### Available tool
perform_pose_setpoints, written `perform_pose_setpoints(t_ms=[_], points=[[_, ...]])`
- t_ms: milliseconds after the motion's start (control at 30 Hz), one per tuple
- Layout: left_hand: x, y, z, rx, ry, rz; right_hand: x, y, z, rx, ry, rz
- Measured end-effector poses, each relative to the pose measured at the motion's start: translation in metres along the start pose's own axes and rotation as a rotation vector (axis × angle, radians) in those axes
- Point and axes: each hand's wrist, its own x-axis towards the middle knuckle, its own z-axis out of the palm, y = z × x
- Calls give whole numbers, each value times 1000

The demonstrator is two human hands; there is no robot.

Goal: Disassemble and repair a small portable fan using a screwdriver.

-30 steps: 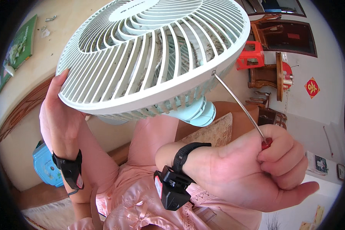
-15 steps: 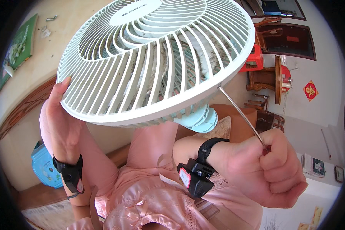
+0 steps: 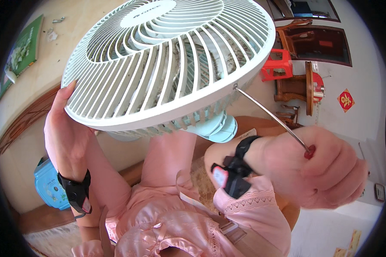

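Note:
A white and pale blue electric fan (image 3: 150,68) fills the upper middle, its round slatted grille tilted and grey with dust inside. My left hand (image 3: 68,124) grips the grille's left rim, thumb on top and the other fingers hidden beneath. In my right hand (image 3: 326,169) is a screwdriver (image 3: 272,116) with a thin metal shaft; only a bit of its red handle shows at the fist. The shaft's tip meets a small screw hole (image 3: 235,86) in the rim's right side. Below the grille a light blue part (image 3: 218,128) of the fan sticks out.
On the wooden table (image 3: 47,55) at the far left lie a green book (image 3: 23,55) and small metal pieces (image 3: 58,19). A blue floral container (image 3: 51,184) stands below. A red plastic stool (image 3: 277,64) and wooden furniture (image 3: 298,90) are at the right.
The fan has shifted slightly left and tilted. My right hand has moved right and up and turned, with the screwdriver's tip still at the rim. My left hand keeps its grip.

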Motion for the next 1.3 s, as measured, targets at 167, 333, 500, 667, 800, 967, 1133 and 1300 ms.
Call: perform_pose_setpoints(t_ms=[167,333,500,667,800,967,1133,1300], points=[[3,-5,-4,-53,-13,-4,-16,4,30,-480,558,-239],[1,-6,8,-58,125,4,-22,-1,44,-306,616,-237],[-6,2,1,38,-65,-43,-20,11,52,-235,795,-357],[-5,-6,8,-20,-143,-82,-15,12,43,-352,839,-403],[-7,2,0,5,-143,-63,-8,0,36,-235,678,-193],[2,-1,-11,-15,-147,-89,0,1,18,-125,329,-89],[2,0,-3,-14,-67,-44,9,-1,5,4,113,-78],[3,-2,-11,-146,-83,-58,-14,-5,15,-265,350,-253]])
